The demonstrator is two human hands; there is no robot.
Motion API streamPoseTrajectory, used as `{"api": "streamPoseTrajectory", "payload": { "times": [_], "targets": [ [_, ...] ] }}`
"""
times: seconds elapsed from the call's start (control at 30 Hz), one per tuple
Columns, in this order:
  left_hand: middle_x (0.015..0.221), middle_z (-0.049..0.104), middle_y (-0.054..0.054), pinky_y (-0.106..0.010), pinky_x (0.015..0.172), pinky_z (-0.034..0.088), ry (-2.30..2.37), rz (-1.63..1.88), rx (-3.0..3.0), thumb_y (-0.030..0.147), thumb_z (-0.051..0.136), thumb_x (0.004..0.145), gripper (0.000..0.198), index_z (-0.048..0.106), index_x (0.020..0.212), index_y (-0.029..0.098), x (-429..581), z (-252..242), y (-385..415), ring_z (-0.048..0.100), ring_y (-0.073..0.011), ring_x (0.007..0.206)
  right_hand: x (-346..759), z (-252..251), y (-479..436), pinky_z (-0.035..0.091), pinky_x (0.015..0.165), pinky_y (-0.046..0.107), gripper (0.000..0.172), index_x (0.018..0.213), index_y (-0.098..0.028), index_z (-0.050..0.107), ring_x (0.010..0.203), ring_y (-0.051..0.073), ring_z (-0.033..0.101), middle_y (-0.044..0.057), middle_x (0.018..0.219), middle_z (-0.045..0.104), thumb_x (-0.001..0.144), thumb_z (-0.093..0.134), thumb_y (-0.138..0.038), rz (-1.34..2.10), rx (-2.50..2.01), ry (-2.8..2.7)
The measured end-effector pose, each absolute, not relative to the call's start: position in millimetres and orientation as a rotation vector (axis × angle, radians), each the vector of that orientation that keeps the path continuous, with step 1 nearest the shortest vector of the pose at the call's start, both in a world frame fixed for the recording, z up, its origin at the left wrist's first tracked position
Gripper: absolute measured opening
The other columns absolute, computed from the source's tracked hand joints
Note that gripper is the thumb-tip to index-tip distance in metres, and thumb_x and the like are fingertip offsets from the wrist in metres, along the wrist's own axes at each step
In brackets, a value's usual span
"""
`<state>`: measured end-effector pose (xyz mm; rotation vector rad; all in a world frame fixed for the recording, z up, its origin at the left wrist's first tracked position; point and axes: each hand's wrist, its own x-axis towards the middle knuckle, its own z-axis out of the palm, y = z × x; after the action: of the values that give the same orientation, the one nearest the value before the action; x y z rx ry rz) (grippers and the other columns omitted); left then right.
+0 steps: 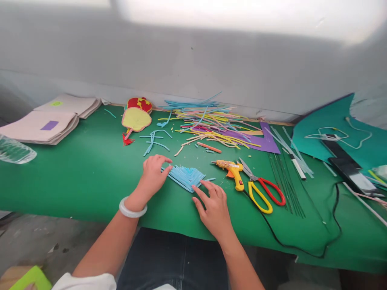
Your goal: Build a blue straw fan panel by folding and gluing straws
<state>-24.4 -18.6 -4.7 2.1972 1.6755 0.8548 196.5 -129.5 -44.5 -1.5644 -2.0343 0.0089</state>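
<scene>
A light blue heart-like or V-shaped piece made of fuzzy strips set side by side lies flat on the green table, with one strip end sticking out on its right. My left hand, a white bangle on the wrist, is at the piece's left edge; thumb and forefinger are slightly apart beside the strip ends. At the lower right corner, my right hand has its fingers spread, the fingertips touching or just beside the edge. Neither hand appears to grip anything. Right of them lies a yellow glue gun.
Scissors with red and yellow handles lie beside the glue gun's black cord. Behind are a pile of coloured fuzzy sticks, loose blue pieces and a yellow fan shape. Green wires and phones lie right, booklets left.
</scene>
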Motion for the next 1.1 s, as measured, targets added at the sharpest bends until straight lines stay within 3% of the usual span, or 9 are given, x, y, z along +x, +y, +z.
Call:
{"api": "streamPoseTrajectory", "payload": {
  "times": [0.2,0.37,0.63,1.1],
  "targets": [
    [0.137,0.061,-0.01,-0.06,0.118,0.023,1.658,0.742,2.524,0.025,0.051,0.096,0.03,0.062,0.125,0.022,-21.9,-22.6,-66.6,0.048,-0.0281,0.132,194.8,-44.8,-128.9,0.029,0.114,0.05,0.033,0.129,-0.03,0.064,0.132,0.027,0.046,0.002,0.143,0.058,0.1,0.051,-0.038,0.004,-1.574,-2.096],
    [0.156,0.042,-0.011,-0.067,0.117,0.02,1.685,0.569,2.608,0.033,0.046,0.099,0.043,0.051,0.141,0.024,-20.3,-34.6,-92.3,0.03,-0.0336,0.147,194.2,-43.6,-129.0,0.028,0.115,0.051,0.034,0.13,-0.031,0.064,0.132,0.026,0.048,0.002,0.142,0.059,0.1,0.051,-0.039,0.018,-1.592,-2.114],
    [0.159,0.035,-0.014,-0.069,0.116,0.019,1.769,0.444,2.55,0.044,0.047,0.098,0.052,0.047,0.147,0.025,-13.1,-34.3,-86.6,0.026,-0.0377,0.149,194.5,-44.5,-128.9,0.03,0.115,0.053,0.035,0.132,-0.032,0.062,0.129,0.026,0.051,0.002,0.14,0.061,0.099,0.053,-0.038,0.032,-1.585,-2.127],
    [0.156,0.041,-0.017,-0.07,0.116,0.016,1.788,0.365,2.533,0.056,0.046,0.095,0.053,0.059,0.137,0.027,27.0,-23.6,-59.2,0.028,-0.0406,0.147,193.4,-43.2,-128.8,0.028,0.115,0.054,0.035,0.133,-0.032,0.061,0.128,0.026,0.051,0.002,0.14,0.06,0.1,0.052,-0.038,0.074,-1.603,-2.123]
  ]
}}
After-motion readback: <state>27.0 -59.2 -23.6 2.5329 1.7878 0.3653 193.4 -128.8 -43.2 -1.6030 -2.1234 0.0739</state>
